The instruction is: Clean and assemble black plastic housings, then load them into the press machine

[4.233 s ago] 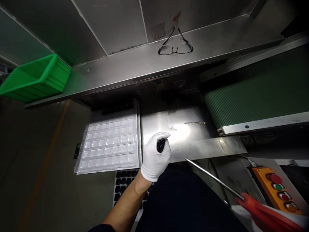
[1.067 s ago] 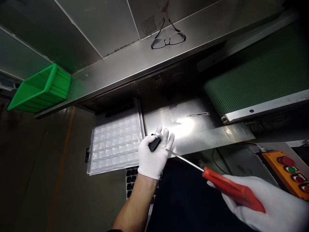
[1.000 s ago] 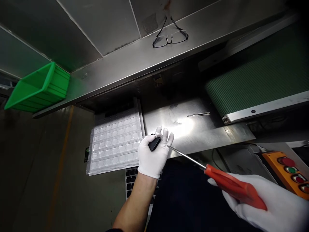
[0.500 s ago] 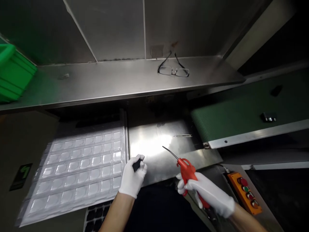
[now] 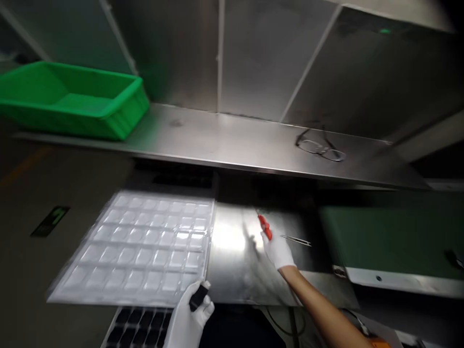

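My left hand [image 5: 186, 316], in a white glove, pinches a small black square piece [image 5: 198, 297] at the near right corner of a clear plastic tray [image 5: 167, 241]. The tray has rows of square pockets. Out over the steel worktop [image 5: 232, 270], my gloved right hand [image 5: 279, 251] is on a red air blow gun [image 5: 265, 226], whose thin nozzle points away from me. The hand is blurred and covers part of the gun. Metal tweezers [image 5: 297, 240] lie on the worktop just right of that hand.
A steel shelf [image 5: 232, 140] runs across the back, carrying a green bin [image 5: 123, 108] and eyeglasses [image 5: 321, 149]. To the right is a green conveyor belt [image 5: 391, 232]. Below the clear tray, another tray with black pieces [image 5: 136, 326] shows. An orange control box [image 5: 379, 342] is partly visible at lower right.
My right hand has moved forward over the worktop with the blow gun. The left hand, still holding the black piece, sits lower in view. The view has turned left, showing more of the green bin.
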### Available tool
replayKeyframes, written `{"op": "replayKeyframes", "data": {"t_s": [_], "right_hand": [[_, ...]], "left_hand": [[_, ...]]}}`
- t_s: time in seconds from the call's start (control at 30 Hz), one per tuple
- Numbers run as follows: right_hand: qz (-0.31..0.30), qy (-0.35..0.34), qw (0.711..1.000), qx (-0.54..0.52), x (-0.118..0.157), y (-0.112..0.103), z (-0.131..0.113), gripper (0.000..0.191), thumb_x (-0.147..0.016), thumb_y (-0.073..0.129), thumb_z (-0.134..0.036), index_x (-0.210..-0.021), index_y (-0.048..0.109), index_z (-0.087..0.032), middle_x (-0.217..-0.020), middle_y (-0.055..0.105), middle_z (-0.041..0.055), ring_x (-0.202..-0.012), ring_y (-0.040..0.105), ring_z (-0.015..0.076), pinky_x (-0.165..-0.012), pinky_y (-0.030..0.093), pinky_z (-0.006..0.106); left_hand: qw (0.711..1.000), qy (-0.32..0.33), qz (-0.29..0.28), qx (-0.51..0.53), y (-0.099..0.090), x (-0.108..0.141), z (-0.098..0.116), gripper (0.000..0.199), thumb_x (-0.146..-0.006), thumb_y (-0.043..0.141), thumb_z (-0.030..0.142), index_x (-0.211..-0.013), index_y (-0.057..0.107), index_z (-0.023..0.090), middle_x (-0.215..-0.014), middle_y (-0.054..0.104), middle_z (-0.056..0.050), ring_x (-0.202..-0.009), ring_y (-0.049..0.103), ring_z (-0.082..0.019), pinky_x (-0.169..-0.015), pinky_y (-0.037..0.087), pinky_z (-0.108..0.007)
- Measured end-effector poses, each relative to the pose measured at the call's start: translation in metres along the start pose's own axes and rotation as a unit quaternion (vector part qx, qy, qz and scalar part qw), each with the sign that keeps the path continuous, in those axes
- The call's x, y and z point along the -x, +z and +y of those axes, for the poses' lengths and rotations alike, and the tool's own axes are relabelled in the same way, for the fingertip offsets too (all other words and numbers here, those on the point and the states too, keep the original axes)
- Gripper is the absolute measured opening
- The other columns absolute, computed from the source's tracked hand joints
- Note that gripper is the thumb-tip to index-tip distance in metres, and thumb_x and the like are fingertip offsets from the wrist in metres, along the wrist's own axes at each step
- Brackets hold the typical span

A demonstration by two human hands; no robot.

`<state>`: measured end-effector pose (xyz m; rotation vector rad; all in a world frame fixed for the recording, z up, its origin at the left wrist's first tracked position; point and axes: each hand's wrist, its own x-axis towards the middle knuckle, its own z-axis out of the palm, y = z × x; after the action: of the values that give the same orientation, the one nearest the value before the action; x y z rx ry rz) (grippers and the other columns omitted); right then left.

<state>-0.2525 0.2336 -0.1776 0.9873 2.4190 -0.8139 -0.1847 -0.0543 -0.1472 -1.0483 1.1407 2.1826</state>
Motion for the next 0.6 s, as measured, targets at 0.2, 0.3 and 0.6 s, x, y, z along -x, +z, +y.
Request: {"op": "replayKeyframes", "data": {"t_s": [0.2, 0.3, 0.6], "right_hand": [[0.067, -0.060, 0.987, 0.136, -0.045, 0.042, -0.035, 0.065, -0.101, 0.034, -0.050, -0.144, 0.043, -0.002, -0.127, 0.049, 0.0350, -0.111, 0.060, 0.0419, -0.078, 0.040, 0.050], [0.103, -0.092, 0.977, 0.160, -0.055, 0.093, -0.023, 0.077, -0.096, 0.044, -0.049, -0.152, 0.030, 0.003, -0.131, 0.043, 0.0386, -0.116, 0.056, 0.0445, -0.076, 0.036, 0.052], [0.203, -0.257, 0.927, 0.185, -0.042, 0.147, 0.054, 0.081, -0.093, 0.057, -0.057, -0.148, 0.037, -0.002, -0.130, 0.043, 0.0285, -0.111, 0.052, 0.0338, -0.070, 0.032, 0.045]], "left_hand": [[0.986, -0.040, 0.049, 0.153, -0.027, 0.057, -0.066, 0.028, -0.079, 0.072, 0.033, -0.101, 0.061, 0.019, -0.084, 0.062, -0.002, -0.058, 0.061, -0.016, -0.042, 0.043, -0.025], [0.972, -0.001, 0.092, 0.217, -0.058, 0.078, -0.114, 0.037, -0.077, 0.071, 0.030, -0.108, 0.058, 0.016, -0.090, 0.065, -0.008, -0.060, 0.065, -0.019, -0.048, 0.046, -0.028], [0.943, 0.080, 0.224, 0.231, -0.157, 0.146, -0.277, 0.034, -0.085, 0.073, 0.033, -0.112, 0.057, 0.018, -0.114, 0.063, -0.012, -0.083, 0.071, -0.018, -0.069, 0.056, -0.028]]}}
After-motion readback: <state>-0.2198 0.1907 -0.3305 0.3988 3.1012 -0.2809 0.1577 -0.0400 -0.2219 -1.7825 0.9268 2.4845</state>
